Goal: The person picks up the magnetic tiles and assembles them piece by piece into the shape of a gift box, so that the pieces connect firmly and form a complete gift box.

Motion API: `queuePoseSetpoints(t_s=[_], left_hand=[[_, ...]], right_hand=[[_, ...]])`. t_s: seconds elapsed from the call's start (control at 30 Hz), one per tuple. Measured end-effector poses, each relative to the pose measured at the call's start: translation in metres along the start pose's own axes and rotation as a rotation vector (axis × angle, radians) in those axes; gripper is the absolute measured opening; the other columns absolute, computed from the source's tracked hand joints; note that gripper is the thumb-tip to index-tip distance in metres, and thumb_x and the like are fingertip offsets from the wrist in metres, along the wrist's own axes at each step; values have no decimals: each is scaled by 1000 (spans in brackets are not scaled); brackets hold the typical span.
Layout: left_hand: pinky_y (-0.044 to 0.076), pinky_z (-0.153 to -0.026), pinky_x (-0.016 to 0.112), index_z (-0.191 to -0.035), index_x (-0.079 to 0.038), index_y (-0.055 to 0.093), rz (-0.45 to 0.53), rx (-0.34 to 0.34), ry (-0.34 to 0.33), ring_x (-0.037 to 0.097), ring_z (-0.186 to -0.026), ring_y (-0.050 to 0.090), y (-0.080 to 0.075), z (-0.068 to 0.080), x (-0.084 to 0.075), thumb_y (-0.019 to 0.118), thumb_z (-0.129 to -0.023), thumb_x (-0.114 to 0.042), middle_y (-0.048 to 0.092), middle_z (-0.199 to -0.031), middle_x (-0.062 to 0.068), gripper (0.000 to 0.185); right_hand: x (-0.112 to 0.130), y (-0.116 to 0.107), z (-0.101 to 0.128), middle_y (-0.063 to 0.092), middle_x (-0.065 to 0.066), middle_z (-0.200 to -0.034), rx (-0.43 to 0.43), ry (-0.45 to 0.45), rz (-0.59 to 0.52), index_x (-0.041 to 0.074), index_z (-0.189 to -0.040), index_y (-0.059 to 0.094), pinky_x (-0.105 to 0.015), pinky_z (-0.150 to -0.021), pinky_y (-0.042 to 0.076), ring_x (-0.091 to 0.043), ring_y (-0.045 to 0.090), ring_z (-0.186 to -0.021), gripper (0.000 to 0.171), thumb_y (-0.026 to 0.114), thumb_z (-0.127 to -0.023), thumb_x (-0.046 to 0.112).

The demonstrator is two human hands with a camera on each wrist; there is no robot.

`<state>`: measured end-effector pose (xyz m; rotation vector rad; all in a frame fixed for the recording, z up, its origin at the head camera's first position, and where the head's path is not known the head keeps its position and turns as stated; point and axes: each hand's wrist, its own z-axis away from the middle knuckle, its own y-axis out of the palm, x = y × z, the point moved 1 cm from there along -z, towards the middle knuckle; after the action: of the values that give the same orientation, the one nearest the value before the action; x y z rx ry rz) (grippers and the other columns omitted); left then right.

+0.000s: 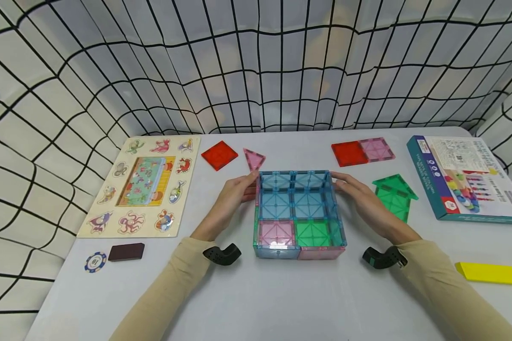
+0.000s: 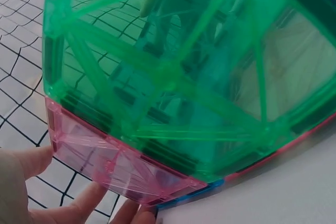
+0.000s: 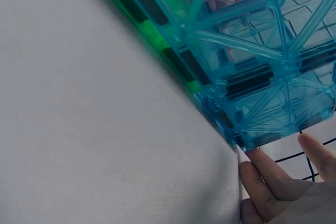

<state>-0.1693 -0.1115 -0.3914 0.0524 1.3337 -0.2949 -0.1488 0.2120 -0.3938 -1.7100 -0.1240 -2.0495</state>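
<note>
A shallow box of clear magnetic tiles (image 1: 298, 213) stands at the middle of the white table (image 1: 281, 293), with blue, pink and green squares in it. My left hand (image 1: 235, 193) lies against its far left side with its fingers stretched out. My right hand (image 1: 358, 193) touches the far right side in the same way. In the left wrist view, fingers (image 2: 86, 205) rest beside a pink tile (image 2: 115, 163) under a green wall (image 2: 173, 72). The right wrist view has fingertips (image 3: 270, 177) at a blue corner tile (image 3: 273, 103).
A wooden animal puzzle (image 1: 142, 187) lies at the left, with a dark block (image 1: 126, 252) and a chip (image 1: 96, 261) in front of it. Loose tiles: red square (image 1: 219, 154), pink triangle (image 1: 254, 158), red-pink pair (image 1: 362, 151), green house (image 1: 393, 194). Toy box (image 1: 467, 177) and yellow block (image 1: 488, 273) at the right.
</note>
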Motion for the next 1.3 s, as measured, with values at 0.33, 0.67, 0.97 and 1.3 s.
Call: queuePoseSetpoints(t_s=[0.33,0.67,0.97,1.3], left_hand=[[50,-110,41,-138,2,62,-40,-25,17,31,-123,63,-8,-4,1,39,-114,-35,64,-137,18,50],[49,-110,50,-145,-2,57,-363,-74,251,32,-132,55,-29,0,-10,53,-110,-28,57,-144,16,45],[37,-120,54,-162,-1,28,-311,194,267,37,-149,38,-13,25,-7,51,-110,-25,36,-163,19,62],[38,-120,52,-163,-7,27,-170,251,185,35,-150,37,-11,24,6,48,-111,-30,37,-162,17,61]], right_hand=[[11,-9,-4,31,-23,-166,17,-52,-61,5,-165,24,-67,-124,13,-45,32,-151,62,34,-115,40],[24,-76,-25,32,-27,-162,-87,-32,317,0,-158,37,-71,-116,31,-51,29,-148,57,57,-109,22],[29,-100,-88,30,-33,-161,81,-72,816,-6,-155,40,-71,-107,42,-52,33,-141,73,77,-96,16],[27,-114,-110,48,-30,-142,133,-80,878,-2,-148,53,-62,-97,54,-49,45,-125,69,85,-87,7]])
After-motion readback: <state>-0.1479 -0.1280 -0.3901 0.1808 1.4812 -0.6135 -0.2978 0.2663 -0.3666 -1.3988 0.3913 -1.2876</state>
